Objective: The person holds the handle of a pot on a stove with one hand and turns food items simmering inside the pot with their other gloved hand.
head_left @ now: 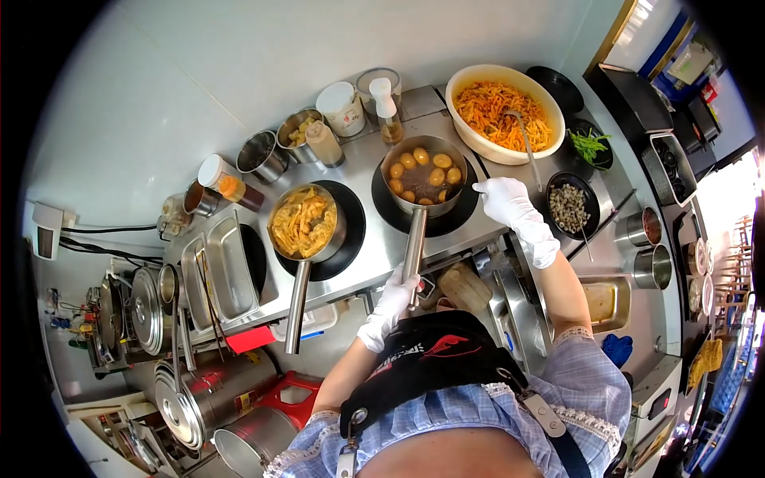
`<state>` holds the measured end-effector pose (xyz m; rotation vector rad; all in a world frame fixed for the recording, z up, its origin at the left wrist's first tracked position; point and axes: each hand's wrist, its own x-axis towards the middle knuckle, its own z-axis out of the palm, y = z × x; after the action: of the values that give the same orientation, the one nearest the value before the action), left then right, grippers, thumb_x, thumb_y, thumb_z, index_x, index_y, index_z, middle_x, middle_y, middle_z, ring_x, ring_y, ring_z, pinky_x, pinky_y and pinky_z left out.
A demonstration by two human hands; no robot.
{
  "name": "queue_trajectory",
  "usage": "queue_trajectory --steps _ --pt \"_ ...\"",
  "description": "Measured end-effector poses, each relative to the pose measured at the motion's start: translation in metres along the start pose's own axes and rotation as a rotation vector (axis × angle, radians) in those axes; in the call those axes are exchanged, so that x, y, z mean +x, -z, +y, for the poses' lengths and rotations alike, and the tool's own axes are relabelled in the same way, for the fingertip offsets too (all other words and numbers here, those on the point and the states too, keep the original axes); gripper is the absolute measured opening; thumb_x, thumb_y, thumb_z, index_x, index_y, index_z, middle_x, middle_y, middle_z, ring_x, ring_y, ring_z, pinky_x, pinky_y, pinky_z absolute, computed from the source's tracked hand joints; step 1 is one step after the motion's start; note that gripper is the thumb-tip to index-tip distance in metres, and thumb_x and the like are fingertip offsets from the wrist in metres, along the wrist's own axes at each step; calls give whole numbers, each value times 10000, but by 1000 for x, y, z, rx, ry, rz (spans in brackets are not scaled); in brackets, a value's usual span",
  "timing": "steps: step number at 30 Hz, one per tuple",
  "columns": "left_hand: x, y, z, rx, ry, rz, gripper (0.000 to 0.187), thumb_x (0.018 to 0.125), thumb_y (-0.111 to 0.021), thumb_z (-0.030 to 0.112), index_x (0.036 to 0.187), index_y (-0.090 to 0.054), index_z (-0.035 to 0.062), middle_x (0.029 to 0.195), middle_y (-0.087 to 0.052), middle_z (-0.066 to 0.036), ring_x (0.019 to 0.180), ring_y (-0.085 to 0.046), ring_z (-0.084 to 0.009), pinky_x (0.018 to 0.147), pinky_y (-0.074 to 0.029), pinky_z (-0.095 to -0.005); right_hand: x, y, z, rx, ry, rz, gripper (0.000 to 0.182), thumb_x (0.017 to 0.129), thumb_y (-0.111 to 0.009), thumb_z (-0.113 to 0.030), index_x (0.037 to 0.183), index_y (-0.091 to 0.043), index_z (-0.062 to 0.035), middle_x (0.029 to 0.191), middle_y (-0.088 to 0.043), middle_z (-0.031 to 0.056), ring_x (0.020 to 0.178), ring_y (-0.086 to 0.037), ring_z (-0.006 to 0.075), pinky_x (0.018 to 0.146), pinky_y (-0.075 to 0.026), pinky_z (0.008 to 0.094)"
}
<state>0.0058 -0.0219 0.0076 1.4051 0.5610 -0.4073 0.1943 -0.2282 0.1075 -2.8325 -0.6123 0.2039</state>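
My left hand (389,309), in a white glove, is wrapped round the long metal handle of a saucepan (415,247). Several brown eggs (421,156) sit in dark liquid inside this saucepan, which rests on a round black hob plate (388,209). Just right of the saucepan is my right hand (505,201), also gloved, with its fingers curled together; whatever they may hold is hidden. On the left, a second saucepan (298,288) of yellowish food (304,224) stands on another hob plate (351,227), its handle pointing toward me.
A large cream bowl (460,127) of orange shreds with a spoon stands at the back right. Beside it are black bowls of greens (588,145) and diced food (569,209). Bottles and pots (263,158) line the wall. Metal trays (231,267) lie at left.
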Motion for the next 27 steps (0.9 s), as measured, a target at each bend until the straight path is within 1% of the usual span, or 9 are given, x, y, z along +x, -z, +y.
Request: queue_trajectory --steps 4,7,8,10,14,17,21,24,27 --pt "1 1 -2 2 7 -14 390 871 -503 169 1249 -428 111 672 -540 -2 495 -499 -88 388 -394 -222 13 -16 3 85 -88 -190 299 772 -505 -132 1030 -653 -166 973 -637 126 923 -601 295 819 -464 354" --pt "2 0 -4 2 3 4 401 872 -505 166 1262 -423 116 674 -541 -2 493 -494 -87 386 -394 -222 22 -48 2 179 -22 -212 310 773 -498 -145 1043 -648 -173 997 -632 119 930 -598 297 833 -461 347" --pt "2 1 -3 2 2 6 401 872 -505 166 1262 -423 116 674 -541 -2 493 -494 -87 386 -394 -222 22 -59 -1 213 14 -153 291 781 -494 -167 1025 -653 -171 987 -634 122 916 -601 301 816 -467 357" --pt "-3 -1 2 14 -2 5 403 874 -517 169 1243 -431 32 679 -556 -27 537 -505 -102 462 -416 -228 19 -68 -21 194 1 -90 287 788 -481 -182 1018 -651 -166 958 -641 118 904 -605 297 796 -473 369" --pt "-1 -2 3 12 3 1 399 873 -514 163 1241 -434 33 674 -554 -25 533 -505 -106 462 -415 -230 21 -97 -50 118 78 39 271 813 -463 -175 1029 -626 -157 843 -634 138 783 -625 306 666 -488 414" --pt "1 -5 -2 -2 -50 37 424 869 -518 157 1281 -428 108 688 -545 -5 501 -483 -90 414 -402 -233 29 -123 -52 65 83 173 321 820 -457 -147 1117 -576 -172 812 -597 122 717 -618 307 629 -482 418" --pt "-1 -3 2 16 -16 34 421 868 -518 152 1277 -433 96 693 -542 -7 530 -486 -88 434 -405 -235 36 -121 -40 173 -32 241 318 812 -455 -146 1089 -606 -187 800 -603 133 714 -616 311 625 -481 421" --pt "-1 -2 3 10 5 13 432 868 -517 150 1285 -421 92 692 -539 -8 537 -486 -87 434 -402 -232 32 -93 -24 211 21 362 294 802 -472 -141 1048 -627 -190 801 -606 124 712 -607 317 629 -483 415" --pt "1 -2 -1 0 -2 12 441 867 -516 150 1292 -411 95 688 -535 -7 536 -485 -86 428 -396 -230 20 -48 -7 105 49 260 294 794 -513 -146 1056 -633 -204 811 -602 118 739 -591 323 663 -482 411"
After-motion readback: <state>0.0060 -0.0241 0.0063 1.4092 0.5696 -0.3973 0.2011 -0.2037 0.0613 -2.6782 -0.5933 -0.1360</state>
